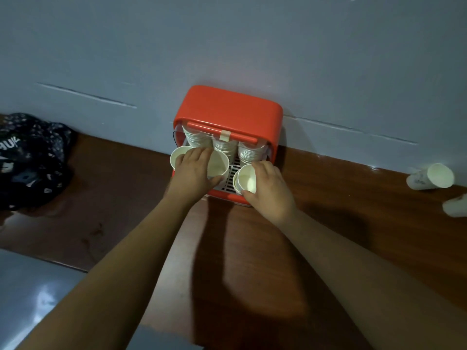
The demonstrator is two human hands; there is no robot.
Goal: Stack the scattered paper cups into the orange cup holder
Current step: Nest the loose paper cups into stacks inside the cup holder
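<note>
The orange cup holder [228,107] stands on the wooden table against the wall. Three rows of stacked white paper cups [223,146] fill its back. My left hand [193,170] grips two white cups at the holder's front left: one cup [178,155] left of the fingers, another cup [217,164] right of them. My right hand [269,186] holds a short stack of cups [246,179] over the white grille at the holder's front right. Both hands touch the holder's front opening.
Two loose paper cups lie on their sides at the far right: one [430,176] by the wall, another [456,205] cut by the frame edge. A dark patterned cloth bag [30,157] sits at the left. The brown table [252,248] ends near the lower left.
</note>
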